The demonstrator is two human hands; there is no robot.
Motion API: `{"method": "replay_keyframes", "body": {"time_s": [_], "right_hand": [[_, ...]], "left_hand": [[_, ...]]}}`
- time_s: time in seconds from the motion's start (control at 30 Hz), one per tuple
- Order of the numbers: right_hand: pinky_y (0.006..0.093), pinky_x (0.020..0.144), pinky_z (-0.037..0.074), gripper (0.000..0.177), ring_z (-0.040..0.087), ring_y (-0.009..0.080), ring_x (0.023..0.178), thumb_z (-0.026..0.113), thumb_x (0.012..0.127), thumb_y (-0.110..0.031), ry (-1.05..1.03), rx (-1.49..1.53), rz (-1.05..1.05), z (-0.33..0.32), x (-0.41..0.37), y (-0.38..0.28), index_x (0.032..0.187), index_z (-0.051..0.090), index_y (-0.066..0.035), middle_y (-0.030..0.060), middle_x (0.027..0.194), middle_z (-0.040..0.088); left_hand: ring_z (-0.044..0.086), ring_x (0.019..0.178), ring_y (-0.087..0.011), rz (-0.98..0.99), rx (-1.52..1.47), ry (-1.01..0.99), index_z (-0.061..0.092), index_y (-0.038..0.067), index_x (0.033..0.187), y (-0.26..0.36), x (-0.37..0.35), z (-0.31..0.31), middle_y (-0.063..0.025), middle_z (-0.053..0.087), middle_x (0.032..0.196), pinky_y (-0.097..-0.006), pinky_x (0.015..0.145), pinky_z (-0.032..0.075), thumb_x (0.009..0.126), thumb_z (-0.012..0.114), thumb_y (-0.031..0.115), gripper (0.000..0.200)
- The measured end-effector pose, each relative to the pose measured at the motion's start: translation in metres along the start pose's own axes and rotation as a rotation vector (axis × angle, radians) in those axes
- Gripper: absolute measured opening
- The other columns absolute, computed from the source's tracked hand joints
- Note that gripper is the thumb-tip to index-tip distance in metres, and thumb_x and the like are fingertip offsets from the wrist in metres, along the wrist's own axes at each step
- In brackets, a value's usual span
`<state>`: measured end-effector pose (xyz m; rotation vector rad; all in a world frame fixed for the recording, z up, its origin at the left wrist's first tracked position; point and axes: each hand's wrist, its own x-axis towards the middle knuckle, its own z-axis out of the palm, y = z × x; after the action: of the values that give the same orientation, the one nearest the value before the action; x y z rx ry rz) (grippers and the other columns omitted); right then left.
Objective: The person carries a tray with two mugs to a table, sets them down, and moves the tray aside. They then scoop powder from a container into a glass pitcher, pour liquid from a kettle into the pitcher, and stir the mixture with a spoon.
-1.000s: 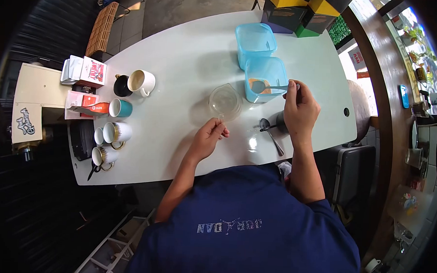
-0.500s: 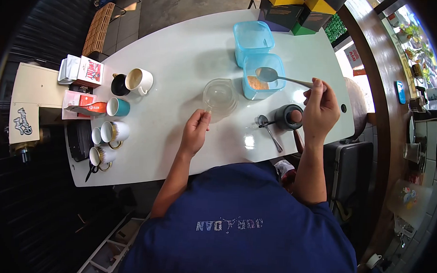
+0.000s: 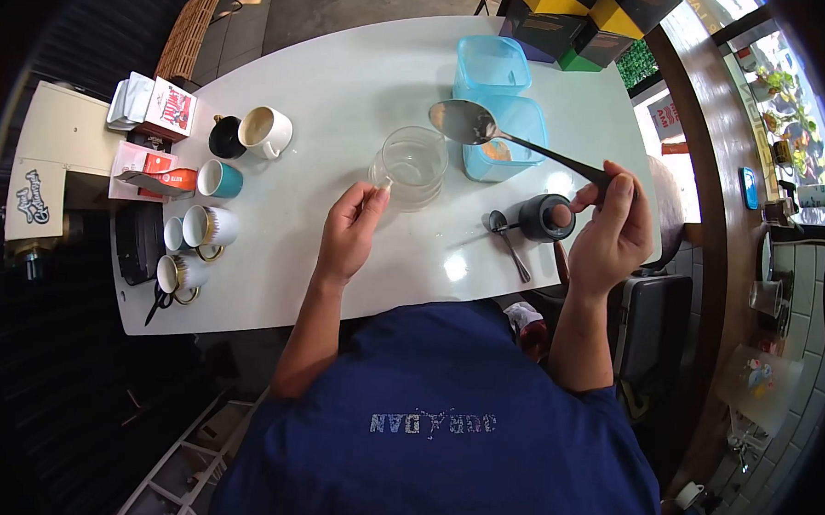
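Note:
My right hand (image 3: 607, 234) grips the handle of a metal spoon (image 3: 464, 122), raised above the table with its bowl just right of a clear glass measuring cup (image 3: 409, 163). My left hand (image 3: 351, 227) holds that cup by its handle at the near left side. Behind the spoon stands an open blue plastic container (image 3: 517, 133) with brown powder inside. A second blue container (image 3: 491, 66) stands farther back. A small dark cup (image 3: 545, 217) sits under my right hand, with another spoon (image 3: 507, 239) lying beside it on the white table (image 3: 346, 98).
At the table's left stand several mugs: a white one (image 3: 266, 130), a teal one (image 3: 221, 179) and gold-rimmed ones (image 3: 197, 234). Red-and-white packets (image 3: 166, 109) lie at the left edge. Yellow, dark and green boxes (image 3: 589, 17) stand at the far end. A wooden counter (image 3: 712, 133) runs along the right.
My right hand has lifted the spoon out of the blue powder container and carried it up and left toward the glass cup. My left hand has closed onto the cup's handle.

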<state>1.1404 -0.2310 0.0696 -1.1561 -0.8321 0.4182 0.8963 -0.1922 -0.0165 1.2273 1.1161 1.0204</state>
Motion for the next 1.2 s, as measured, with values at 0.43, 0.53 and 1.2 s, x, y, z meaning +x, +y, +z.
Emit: {"method": "replay_keyframes", "body": {"time_s": [0.43, 0.53, 1.2], "right_hand": [[0.0317, 0.056, 0.047, 0.015, 0.056, 0.0207, 0.058, 0.051, 0.091, -0.004, -0.412, -0.024, -0.709, -0.004, -0.023, 0.029, 0.088, 0.058, 0.009, 0.0135, 0.069, 0.060], [0.0286, 0.056, 0.047, 0.024, 0.057, 0.0182, 0.058, 0.044, 0.098, -0.011, -0.142, 0.041, -0.340, -0.009, -0.034, 0.029, 0.099, 0.056, 0.010, 0.0114, 0.068, 0.058], [0.0226, 0.054, 0.052, 0.017, 0.064, 0.0112, 0.059, 0.057, 0.092, -0.012, -0.030, -0.391, -0.116, 0.000, 0.021, 0.075, 0.093, 0.065, 0.003, 0.0068, 0.067, 0.065]], "left_hand": [[0.030, 0.064, -0.0023, -0.053, -0.092, -0.030, 0.053, 0.006, 0.077, -0.006, -0.004, -0.016, 0.0087, 0.037, 0.068, -0.0194, 0.057, 0.026, 0.095, 0.054, 0.018, 0.022], [0.029, 0.064, -0.0026, -0.045, -0.049, -0.048, 0.053, 0.006, 0.077, -0.014, -0.002, -0.022, 0.0087, 0.036, 0.068, -0.0196, 0.057, 0.026, 0.095, 0.054, 0.018, 0.023], [0.030, 0.065, -0.0030, -0.061, -0.037, -0.107, 0.053, 0.006, 0.078, -0.038, -0.002, -0.014, 0.0083, 0.037, 0.068, -0.0196, 0.059, 0.026, 0.094, 0.055, 0.020, 0.022]]}}
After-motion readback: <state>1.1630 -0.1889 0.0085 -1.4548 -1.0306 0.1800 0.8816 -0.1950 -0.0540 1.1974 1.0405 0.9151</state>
